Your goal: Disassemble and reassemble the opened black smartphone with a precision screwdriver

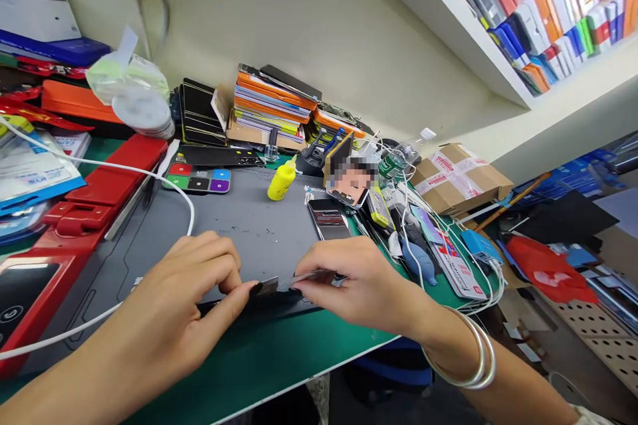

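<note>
My left hand (199,285) is closed, thumb and bent fingers pinching a dark, thin flat panel (269,287) over the front part of the grey work mat (244,219). Facing it, my right hand (343,279) grips a thin, shiny flat strip (305,277) between thumb and fingers. The strip's tip is close to the panel's edge; whether they touch I cannot tell. My fingers hide much of both pieces. A yellow squeeze bottle (282,180) stands upright beyond my hands, and a dark phone (329,219) lies by my right hand.
To the left, a red clamp-like device (94,206) has a white cable (114,163) running across it. At the back stand stacked phone parts (274,99). A propped phone (351,182), tangled cables and a cardboard box (456,176) occupy the right. A shelf (448,20) overhangs.
</note>
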A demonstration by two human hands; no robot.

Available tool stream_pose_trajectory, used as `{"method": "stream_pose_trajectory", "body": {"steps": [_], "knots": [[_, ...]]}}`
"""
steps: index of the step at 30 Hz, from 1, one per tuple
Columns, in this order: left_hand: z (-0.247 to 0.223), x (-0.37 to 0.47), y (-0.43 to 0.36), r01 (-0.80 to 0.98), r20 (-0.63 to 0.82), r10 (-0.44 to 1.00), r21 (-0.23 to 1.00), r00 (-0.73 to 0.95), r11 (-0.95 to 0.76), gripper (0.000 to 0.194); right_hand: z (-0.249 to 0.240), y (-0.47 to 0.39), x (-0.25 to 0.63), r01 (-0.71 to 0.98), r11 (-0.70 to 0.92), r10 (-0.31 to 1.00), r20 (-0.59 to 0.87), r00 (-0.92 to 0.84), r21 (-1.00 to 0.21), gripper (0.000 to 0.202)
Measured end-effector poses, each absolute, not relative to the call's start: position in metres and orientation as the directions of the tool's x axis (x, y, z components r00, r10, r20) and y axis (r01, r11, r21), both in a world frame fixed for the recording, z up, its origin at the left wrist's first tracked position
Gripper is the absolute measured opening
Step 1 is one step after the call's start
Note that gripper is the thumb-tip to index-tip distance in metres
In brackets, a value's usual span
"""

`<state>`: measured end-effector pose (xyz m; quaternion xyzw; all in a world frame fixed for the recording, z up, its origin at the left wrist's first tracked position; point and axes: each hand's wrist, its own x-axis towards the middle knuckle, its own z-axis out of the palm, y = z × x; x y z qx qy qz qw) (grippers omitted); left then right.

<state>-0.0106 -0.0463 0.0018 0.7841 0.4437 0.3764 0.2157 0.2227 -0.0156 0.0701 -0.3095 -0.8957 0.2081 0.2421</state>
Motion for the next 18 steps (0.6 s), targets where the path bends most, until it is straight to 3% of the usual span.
{"method": "stream_pose_trajectory", "body": {"steps": [11,18], "knots": [[0.005,-0.011,-0.046,0.535,0.354,0.87,0.688,0.342,-0.49,0.035,0.077,-0.017,0.219,0.449,0.762,0.615,0.304,-0.728,-0.467,0.006],[-0.001,-0.02,-0.034,0.489,0.401,0.796,0.635,0.452,-0.598,0.028,0.083,-0.013,0.223,0.48,0.772,0.59,0.19,-0.784,-0.417,0.009]]}}
